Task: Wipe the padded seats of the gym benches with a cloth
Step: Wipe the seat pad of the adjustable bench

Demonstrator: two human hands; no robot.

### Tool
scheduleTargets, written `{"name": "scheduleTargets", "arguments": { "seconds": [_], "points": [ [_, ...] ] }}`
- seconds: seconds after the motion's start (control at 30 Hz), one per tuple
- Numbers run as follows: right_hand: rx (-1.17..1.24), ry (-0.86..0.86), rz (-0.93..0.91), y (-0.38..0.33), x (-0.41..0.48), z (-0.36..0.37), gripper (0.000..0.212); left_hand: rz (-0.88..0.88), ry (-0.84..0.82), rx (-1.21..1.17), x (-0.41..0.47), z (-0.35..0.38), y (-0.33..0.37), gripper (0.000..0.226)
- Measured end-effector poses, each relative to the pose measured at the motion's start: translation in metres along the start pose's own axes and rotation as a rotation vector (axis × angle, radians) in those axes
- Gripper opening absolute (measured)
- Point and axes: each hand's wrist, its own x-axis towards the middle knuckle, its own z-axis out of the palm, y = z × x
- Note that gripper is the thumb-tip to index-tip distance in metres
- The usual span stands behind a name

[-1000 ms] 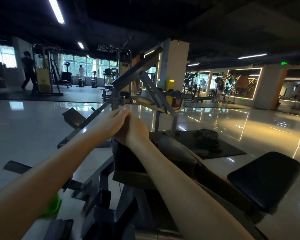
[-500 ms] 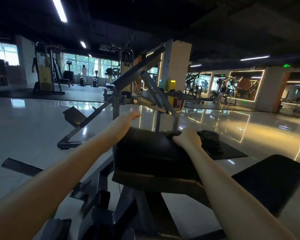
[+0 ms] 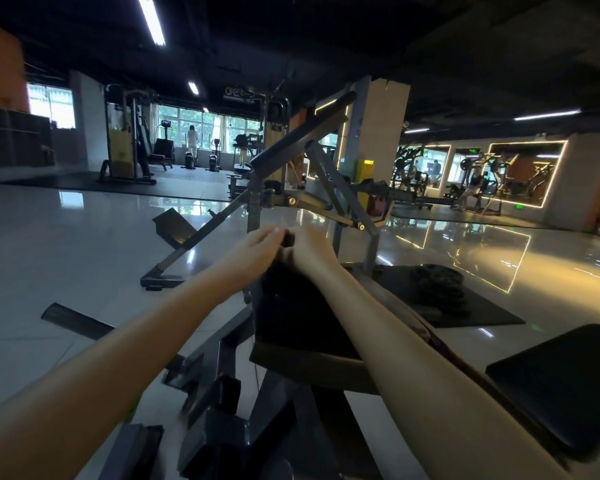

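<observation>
- A dark cloth (image 3: 287, 238), visible only as a small bunched wad, sits at the far top edge of the black padded seat (image 3: 291, 320) of a gym bench, held up between the person's 2 hands.
- The left hand (image 3: 257, 252) reaches in from the left, its fingers curled onto the wad and pinching it. The right hand (image 3: 310, 249) meets it from the right with its back to the camera and its fingers hidden, so its grasp cannot be told.
- Both bare forearms stretch out from the bottom of the view, the right one crossing in front of the pad's right side.
- The padded seat tilts up toward the hands on a grey steel frame (image 3: 222, 403), whose dark struts fill the lower centre.
- A 2nd black pad (image 3: 561, 386) lies flat at lower right, apart from the 1st.
- Beyond the hands, an angled steel arm (image 3: 302, 133) of the machine rises to the upper right, and a slanted bar runs down to a foot on the floor at left.
- A stack of dark weight plates (image 3: 435, 278) rests on a black mat (image 3: 482, 313) just right of the machine.
- The glossy pale floor (image 3: 84, 254) mirrors windows and light strips.
- In the background, a standing figure (image 3: 192, 140) faces the windows at a cardio machine.
- A seated figure (image 3: 471, 188) is among equipment at far right, beside lit mirror frames.
- A square pillar (image 3: 378, 126) stands behind the machine.
</observation>
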Motion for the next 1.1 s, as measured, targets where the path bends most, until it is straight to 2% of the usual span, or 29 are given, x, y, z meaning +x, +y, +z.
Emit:
{"name": "scheduleTargets", "arguments": {
  "seconds": [0.07,0.17,0.23,0.37,0.47,0.57,0.63,0.7,0.77,0.83,0.97,1.1],
  "points": [
    [-0.037,0.023,0.04,0.011,-0.003,-0.003,0.022,0.026,-0.045,0.041,0.0,0.01,0.005,0.025],
    [-0.091,0.044,0.189,0.045,-0.007,-0.011,0.028,0.038,-0.094,0.128,0.002,0.015,0.01,0.035],
    [-0.083,0.051,0.278,0.074,-0.018,-0.023,0.025,0.039,-0.109,0.148,0.001,0.016,0.01,0.038],
    [-0.125,0.145,0.449,0.128,-0.049,-0.045,0.016,0.06,-0.076,0.09,-0.003,0.02,0.007,0.027],
    [-0.006,0.206,0.53,0.144,-0.064,-0.048,0.019,0.085,-0.033,0.094,-0.008,0.02,0.007,0.03],
    [0.052,0.22,0.4,0.128,-0.092,-0.05,0.012,0.173,-0.056,0.218,-0.017,0.012,0.005,0.025],
    [0.014,0.244,0.198,0.105,-0.115,-0.045,0.02,0.263,-0.199,0.309,-0.026,0.003,-0.004,0.023],
    [-0.061,0.338,-0.018,0.078,-0.139,-0.035,0.029,0.366,-0.321,0.437,-0.035,-0.005,-0.015,0.025],
    [-0.113,0.475,-0.192,0.063,-0.153,-0.022,0.031,0.504,-0.289,0.59,-0.042,-0.007,-0.025,0.038],
    [-0.125,0.576,-0.274,0.063,-0.158,-0.013,0.031,0.583,-0.225,0.628,-0.045,-0.004,-0.028,0.045],
    [-0.066,0.662,-0.23,0.091,-0.16,-0.009,0.031,0.649,-0.157,0.63,-0.049,0.004,-0.024,0.044],
    [0.01,0.656,0.09,0.14,-0.166,-0.02,0.033,0.657,-0.165,0.682,-0.051,0.008,-0.021,0.041]
  ]
}}
